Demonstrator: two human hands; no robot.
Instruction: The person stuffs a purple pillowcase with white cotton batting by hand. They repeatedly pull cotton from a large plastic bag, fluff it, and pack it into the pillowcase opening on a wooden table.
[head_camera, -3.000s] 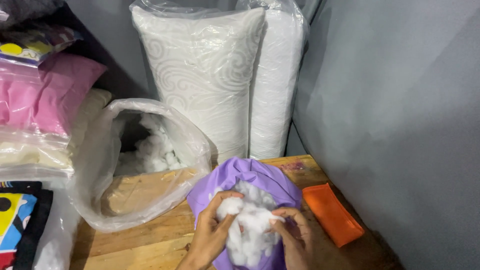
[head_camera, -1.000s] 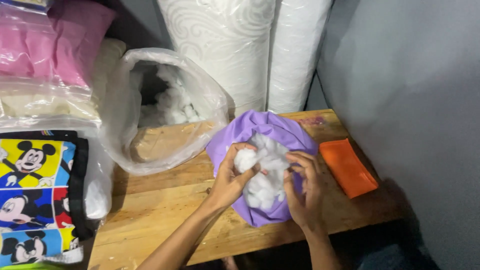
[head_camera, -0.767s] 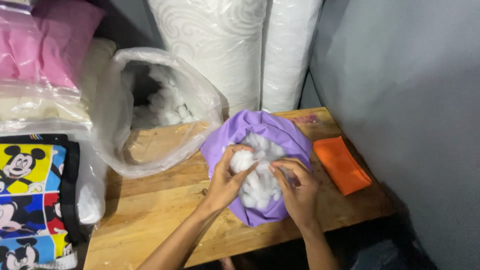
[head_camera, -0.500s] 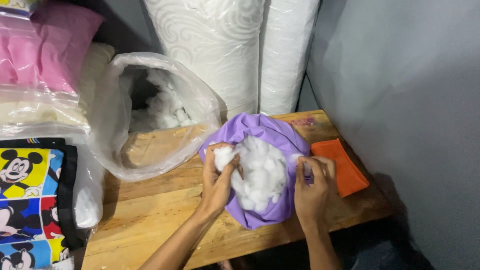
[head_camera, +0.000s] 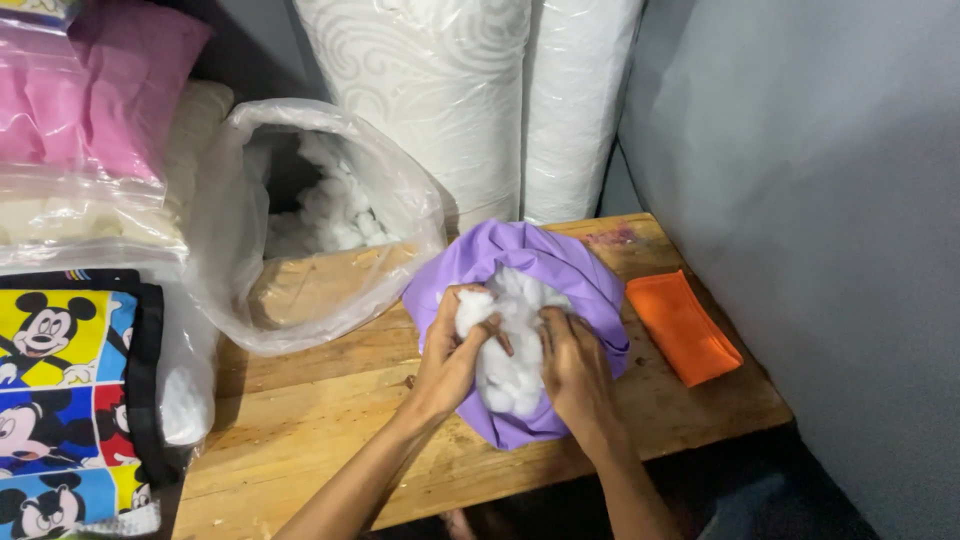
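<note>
With the left hand (head_camera: 450, 355) clamped on a clump of white stuffing (head_camera: 510, 335) and the right hand (head_camera: 575, 365) pressing flat, fingers apart, the filling is best pushed deep into the purple cover (head_camera: 540, 270) on the tabletop (head_camera: 310, 420).

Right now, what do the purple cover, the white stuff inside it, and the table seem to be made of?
Purple cover: thin, smooth woven fabric by the look, with soft folds and a slight sheen. White stuffing: probably synthetic fibre fill, fluffy and clumped in matte balls. Table: unpainted wood planks, with visible grain and seams.
</note>
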